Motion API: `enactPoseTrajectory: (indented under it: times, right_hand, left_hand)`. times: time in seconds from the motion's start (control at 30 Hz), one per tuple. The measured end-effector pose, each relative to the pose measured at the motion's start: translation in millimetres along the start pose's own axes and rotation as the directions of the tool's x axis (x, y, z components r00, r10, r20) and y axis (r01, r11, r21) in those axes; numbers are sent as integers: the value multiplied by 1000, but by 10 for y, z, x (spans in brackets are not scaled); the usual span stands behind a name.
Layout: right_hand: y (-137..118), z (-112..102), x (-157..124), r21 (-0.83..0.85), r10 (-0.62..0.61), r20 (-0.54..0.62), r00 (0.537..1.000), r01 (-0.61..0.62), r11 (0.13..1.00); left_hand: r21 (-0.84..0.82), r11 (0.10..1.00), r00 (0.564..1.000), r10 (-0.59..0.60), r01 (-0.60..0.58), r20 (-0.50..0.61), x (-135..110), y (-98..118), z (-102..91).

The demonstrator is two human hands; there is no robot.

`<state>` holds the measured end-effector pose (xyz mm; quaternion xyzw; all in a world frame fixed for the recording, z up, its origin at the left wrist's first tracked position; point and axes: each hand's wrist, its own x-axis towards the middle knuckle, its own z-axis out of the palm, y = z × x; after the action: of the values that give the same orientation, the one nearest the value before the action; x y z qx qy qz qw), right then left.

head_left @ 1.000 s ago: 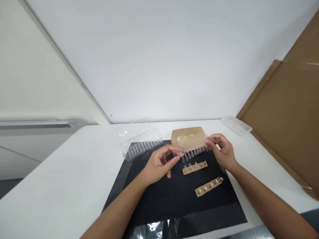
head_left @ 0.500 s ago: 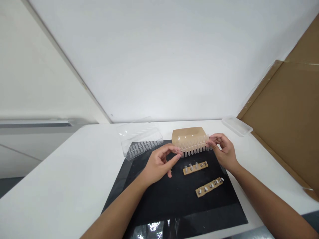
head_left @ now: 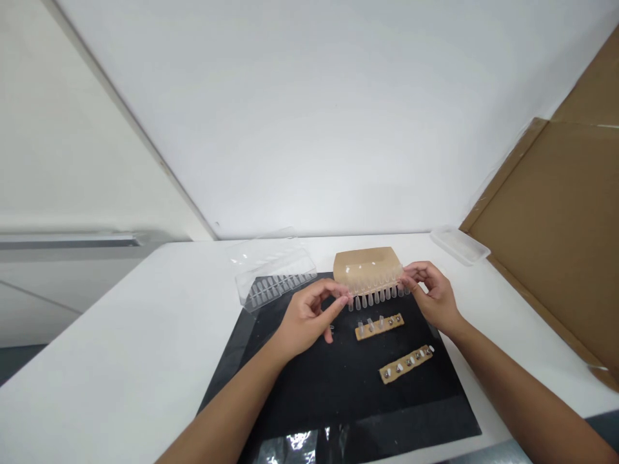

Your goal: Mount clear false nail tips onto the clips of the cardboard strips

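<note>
left hand [head_left: 309,316]: fingers pinched together on the left end of the plastic strip [head_left: 374,290]
right hand [head_left: 435,296]: fingers clamped on its right end
strip: held between both sets of fingertips, over the black mat [head_left: 290,393], tan card [head_left: 366,264] just behind
handling: judged light, stiff, probably brittle; best held by the ends, teeth left free
nearby: studded card strip [head_left: 380,327] just below the fingers

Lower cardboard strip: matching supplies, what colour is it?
Lower cardboard strip: tan, best in the head view.
</note>
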<state>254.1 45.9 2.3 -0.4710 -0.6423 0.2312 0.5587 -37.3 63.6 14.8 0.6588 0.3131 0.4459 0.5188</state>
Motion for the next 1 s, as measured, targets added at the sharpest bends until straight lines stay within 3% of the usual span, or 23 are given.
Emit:
enactPoseTrajectory:
  times: [0.17,0.27,0.33,0.4,0.47,0.57,0.67,0.8,0.9,1.0]
  right_hand:
    - [-14,-3,2,4,5,-26,1000,-5,1000]
    - [-41,-1,18,14,7,-76,997,-6,1000]
    - [-36,-13,42,13,12,-134,991,-10,1000]
    - [11,-50,82,6,36,-191,981,-36,999]
    - [110,-127,139,-12,82,-234,969,-87,996]
    - [326,-321,243,-103,123,-338,933,-166,981]
    - [555,-570,340,-232,180,-430,885,-301,925]
    - [791,-837,404,-365,290,-467,835,-481,797]
    - [884,-918,404,-482,366,-474,801,-584,654]
    - [879,-913,384,-577,407,-487,773,-634,515]
  left_hand:
    - [31,999,1000,20,-20,-15,-3,-34,4]
    - [212,977,995,47,-29,-83,18,-79,-27]
    - [455,887,979,152,-75,-135,41,-121,-66]
    - [682,720,947,295,-133,-128,63,-161,-109]
    - [795,586,916,387,-156,-105,77,-180,-144]
    - [873,480,894,423,-84,-147,81,-153,-171]
    - [938,346,918,363,26,-159,74,-92,-174]
    - [978,203,976,194,56,-96,65,-38,-155]
    - [984,148,989,98,97,-113,61,-7,-133]
    - [984,149,995,-32,97,-93,62,33,-136]
